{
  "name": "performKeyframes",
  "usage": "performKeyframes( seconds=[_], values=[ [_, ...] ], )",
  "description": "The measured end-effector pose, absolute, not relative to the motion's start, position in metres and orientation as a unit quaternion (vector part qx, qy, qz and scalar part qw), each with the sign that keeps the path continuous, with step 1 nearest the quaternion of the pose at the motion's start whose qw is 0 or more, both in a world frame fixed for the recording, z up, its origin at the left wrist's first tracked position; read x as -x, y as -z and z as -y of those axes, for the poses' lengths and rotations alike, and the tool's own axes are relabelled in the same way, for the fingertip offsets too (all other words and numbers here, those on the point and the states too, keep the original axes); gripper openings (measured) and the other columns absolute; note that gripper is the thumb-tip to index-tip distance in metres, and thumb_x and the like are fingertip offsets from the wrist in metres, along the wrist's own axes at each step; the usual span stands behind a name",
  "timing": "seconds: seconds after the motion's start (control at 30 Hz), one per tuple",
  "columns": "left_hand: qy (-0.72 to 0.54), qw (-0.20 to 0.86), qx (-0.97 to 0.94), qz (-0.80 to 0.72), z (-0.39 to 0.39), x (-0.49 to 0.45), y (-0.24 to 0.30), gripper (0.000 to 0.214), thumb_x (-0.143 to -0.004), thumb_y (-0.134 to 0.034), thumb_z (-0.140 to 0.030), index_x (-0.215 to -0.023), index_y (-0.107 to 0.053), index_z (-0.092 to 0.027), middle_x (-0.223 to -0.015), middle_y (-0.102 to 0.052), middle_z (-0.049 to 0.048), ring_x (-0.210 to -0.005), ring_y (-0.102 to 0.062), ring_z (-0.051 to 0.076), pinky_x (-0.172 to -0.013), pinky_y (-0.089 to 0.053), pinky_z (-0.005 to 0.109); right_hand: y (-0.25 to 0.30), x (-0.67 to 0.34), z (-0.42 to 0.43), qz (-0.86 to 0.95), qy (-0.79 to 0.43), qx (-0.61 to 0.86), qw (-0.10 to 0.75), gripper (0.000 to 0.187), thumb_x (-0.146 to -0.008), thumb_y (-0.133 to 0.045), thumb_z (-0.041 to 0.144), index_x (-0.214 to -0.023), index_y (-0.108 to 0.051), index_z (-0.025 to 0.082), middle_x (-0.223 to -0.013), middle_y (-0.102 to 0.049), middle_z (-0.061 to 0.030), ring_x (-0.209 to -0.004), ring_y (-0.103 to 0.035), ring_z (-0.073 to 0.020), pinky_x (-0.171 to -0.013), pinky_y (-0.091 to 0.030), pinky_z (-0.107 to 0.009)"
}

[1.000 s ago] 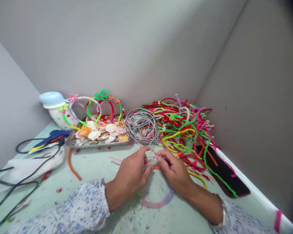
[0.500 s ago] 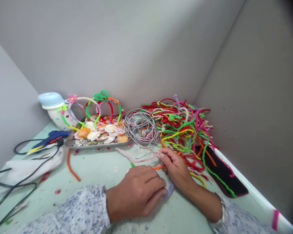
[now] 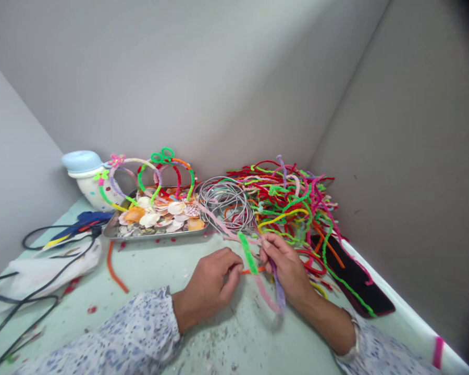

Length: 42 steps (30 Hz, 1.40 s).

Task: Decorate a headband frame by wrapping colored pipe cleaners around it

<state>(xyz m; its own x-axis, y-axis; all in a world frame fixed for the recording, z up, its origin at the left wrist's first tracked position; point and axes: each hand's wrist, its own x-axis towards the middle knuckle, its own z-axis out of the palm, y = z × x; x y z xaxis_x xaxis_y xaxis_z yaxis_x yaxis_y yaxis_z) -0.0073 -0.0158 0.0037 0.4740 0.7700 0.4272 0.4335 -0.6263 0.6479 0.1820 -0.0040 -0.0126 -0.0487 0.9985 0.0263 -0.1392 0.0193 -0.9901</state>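
Note:
My right hand (image 3: 283, 265) is closed around a fuzzy pipe-cleaner band, pinching it with thumb and fingertips. The band has a green section (image 3: 248, 253), a pink section (image 3: 268, 296) and a purple section (image 3: 279, 286) that curves below the hand. A loose pink strand (image 3: 214, 216) stretches from near the pinch up toward the wire coil. To the left, my left hand (image 3: 214, 278) has its fingers curled in a pinch; what they hold, if anything, is hidden. An orange pipe cleaner (image 3: 254, 271) shows just beside its fingertips, and I cannot tell whether they touch.
A metal tray (image 3: 156, 237) of seashells stands at the back, with finished pipe-cleaner hoops (image 3: 156, 182) on it. Beside it are a grey wire coil (image 3: 226, 200) and a heap of pipe cleaners (image 3: 293, 198). A phone-like black slab (image 3: 359, 286), cables (image 3: 58, 276) and a white bottle (image 3: 96, 182) flank these.
My left hand has moved left, away from the band near my right hand. The green section has swung up into view, with the pink and purple parts hanging below. The right hand stays closed.

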Motion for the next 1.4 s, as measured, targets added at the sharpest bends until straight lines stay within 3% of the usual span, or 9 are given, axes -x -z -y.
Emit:
performKeyframes(
  seconds=[0.23,0.57,0.97,1.4],
  values=[
    [-0.418,0.329,-0.742,-0.407,0.008,0.006,0.002,0.018,-0.089,-0.051,-0.020,-0.103,-0.061,-0.019,-0.099,-0.066,0.0065,-0.091,-0.061,0.019,-0.081,-0.048,0.033,0.011,-0.175,0.013,0.534,-0.602,0.411,0.428,0.024,-0.087,-0.053,0.041,-0.094,-0.054,0.018,-0.059,-0.054,0.0056,-0.041,-0.039,-0.0062,-0.042,-0.028,-0.019],
    [-0.436,0.307,-0.759,-0.375,0.003,0.007,0.006,0.014,-0.085,-0.062,-0.029,-0.089,-0.070,-0.019,-0.080,-0.064,0.0031,-0.072,-0.060,0.015,-0.065,-0.046,0.025,0.013,-0.177,0.014,0.571,-0.618,0.385,0.380,0.022,-0.090,-0.051,0.039,-0.089,-0.056,0.017,-0.059,-0.055,0.0056,-0.040,-0.040,-0.0049,-0.041,-0.028,-0.018],
    [-0.408,0.295,-0.783,-0.366,0.005,0.010,-0.001,0.020,-0.087,-0.059,-0.035,-0.088,-0.071,-0.018,-0.078,-0.065,0.0051,-0.072,-0.060,0.016,-0.064,-0.046,0.026,0.009,-0.177,0.015,0.592,-0.608,0.394,0.354,0.025,-0.088,-0.053,0.042,-0.087,-0.055,0.017,-0.059,-0.055,0.0057,-0.040,-0.040,-0.0052,-0.041,-0.028,-0.018],
    [-0.398,0.288,-0.763,-0.420,0.012,0.007,0.002,0.017,-0.086,-0.055,-0.028,-0.078,-0.064,-0.017,-0.070,-0.061,0.0008,-0.065,-0.054,0.013,-0.060,-0.040,0.023,0.010,-0.172,0.021,0.637,-0.541,0.424,0.348,0.020,-0.092,-0.047,0.038,-0.086,-0.054,0.019,-0.059,-0.055,0.0058,-0.044,-0.042,-0.0075,-0.046,-0.034,-0.020]
  ],
)
